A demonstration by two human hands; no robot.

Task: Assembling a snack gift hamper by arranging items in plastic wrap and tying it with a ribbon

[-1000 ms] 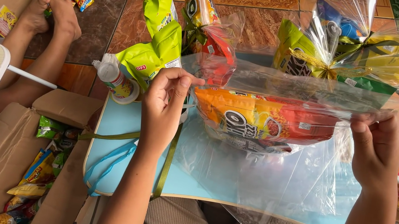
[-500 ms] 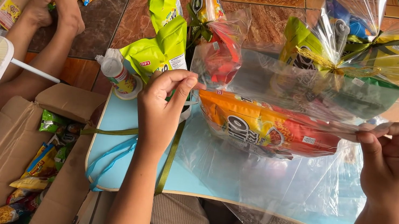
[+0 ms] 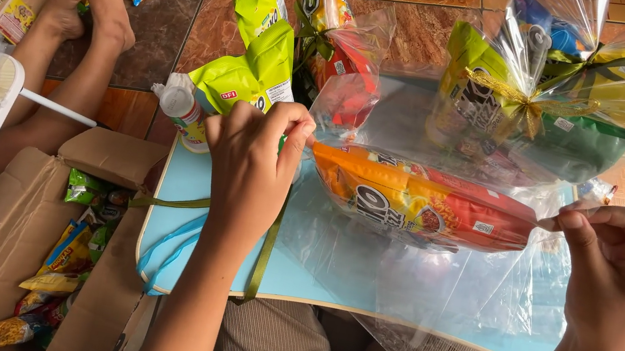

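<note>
Left hand (image 3: 252,152): pinches left edge of clear cellophane sheet (image 3: 431,282).
Right hand (image 3: 614,263): pinches right edge.
Contents: orange-red snack packet (image 3: 419,203), horizontal.
Support: light-blue table (image 3: 194,189).
Adjacent: open cardboard box (image 3: 0,249), left.

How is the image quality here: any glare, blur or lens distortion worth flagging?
Head view: soft daylight, sharp throughout; the clear plastic wrap throws pale glare over the blue table and the wrapped snack bundles; edges bend from the wide lens; left hand and right hand show no motion blur.
</note>
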